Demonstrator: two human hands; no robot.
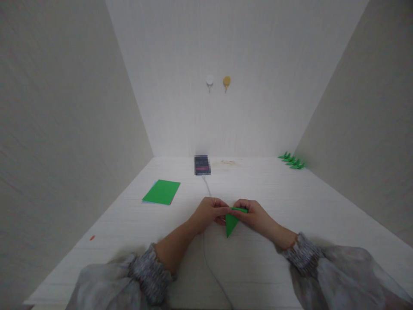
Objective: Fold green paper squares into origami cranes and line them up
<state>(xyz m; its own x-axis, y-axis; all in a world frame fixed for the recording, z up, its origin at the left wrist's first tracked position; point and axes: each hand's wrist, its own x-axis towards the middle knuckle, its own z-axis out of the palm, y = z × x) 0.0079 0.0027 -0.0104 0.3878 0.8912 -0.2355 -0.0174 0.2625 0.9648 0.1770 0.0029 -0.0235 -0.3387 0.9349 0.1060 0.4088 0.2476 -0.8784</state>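
Between my two hands is a folded piece of green paper (231,224), its pointed end hanging down toward me. My left hand (213,211) pinches its upper left edge, thumb in front and fingers partly behind. From the other side my right hand (250,211) grips the upper right part, its thumb lying along the top edge toward the left thumb. The fingers behind the paper are partly hidden. To the left lies a flat stack of square paper (161,192) with a green sheet on top.
Several folded green paper pieces (292,160) stand in a row at the back right, by the side wall. A dark device (202,165) lies at the back with a white cable (209,267) running under my arms. Two hooks, one white (209,80) and one yellow (226,81), hang on the wall.
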